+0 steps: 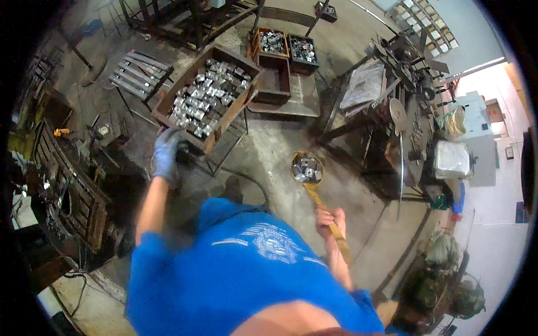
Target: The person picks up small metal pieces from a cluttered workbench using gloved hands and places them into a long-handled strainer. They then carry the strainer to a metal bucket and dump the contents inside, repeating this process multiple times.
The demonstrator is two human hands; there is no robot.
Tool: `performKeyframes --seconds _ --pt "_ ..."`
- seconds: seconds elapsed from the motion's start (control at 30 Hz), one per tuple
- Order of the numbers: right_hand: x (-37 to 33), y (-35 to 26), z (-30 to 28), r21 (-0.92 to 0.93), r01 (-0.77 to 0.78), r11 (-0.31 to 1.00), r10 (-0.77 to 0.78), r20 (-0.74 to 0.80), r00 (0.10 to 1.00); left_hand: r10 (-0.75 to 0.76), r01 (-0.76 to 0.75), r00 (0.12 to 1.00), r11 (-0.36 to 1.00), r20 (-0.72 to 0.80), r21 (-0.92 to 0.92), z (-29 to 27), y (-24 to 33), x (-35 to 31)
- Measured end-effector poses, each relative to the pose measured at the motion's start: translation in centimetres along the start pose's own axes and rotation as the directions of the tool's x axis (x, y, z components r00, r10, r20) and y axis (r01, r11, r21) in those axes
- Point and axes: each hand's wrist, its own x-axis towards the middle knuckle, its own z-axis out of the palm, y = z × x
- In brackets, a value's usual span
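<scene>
A deep, rust-brown box [240, 116] full of shiny metal blocks [203, 103] rests tilted on a metal-legged stand. At its near left corner is my left hand [164, 154] in a blue-grey glove, the fingers bent over the edge; some of the fingertips are hidden. My right hand [330, 222] is bare and closed round a long, flat yellow strap or handle [315, 197]. This leads to a round yellow bucket-like container [293, 175] with several metal blocks [307, 167] inside, above the floor right of the box.
Behind the box stand two small crates of metal parts [272, 42] [303, 49] and a vacant brown crate [274, 78]. Metal bars [140, 75] lie on a low stand at left. A machine bench [364, 126] flanks the right side; dark machinery [73, 185] fills the left.
</scene>
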Motion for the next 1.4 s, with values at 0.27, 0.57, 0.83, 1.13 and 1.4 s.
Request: performKeyframes --seconds 0.27,0.57,0.83,1.13,1.4 --pt "11.3 -4.6 8.8 0.024 -0.093 0.995 0.095 -0.133 0.986 0.163 -0.090 0.985 0.740 -0.048 0.666 -9.2 -14.3 3.5" --pt "30.1 -16.6 19.5 -0.307 -0.175 0.936 0.092 -0.265 0.960 -0.077 0.348 0.870 0.795 -0.488 0.496 1.0 -9.7 4.9" --pt "52.5 -28.5 23.7 -0.890 -0.319 0.326 -0.050 -0.353 0.934 0.018 0.729 0.577 0.440 -0.816 0.525 7.2 -7.9 5.9" --pt "68.2 -33.8 15.5 -0.551 -0.022 -0.835 -0.262 0.360 0.895 0.090 0.839 0.497 0.205 -0.863 0.504 7.9 -9.5 6.0" --pt "76.0 -38.4 11.5 -0.370 0.198 -0.908 -0.038 0.543 0.839 0.051 0.818 0.534 0.222 -0.844 0.530 8.4 -7.8 7.4"
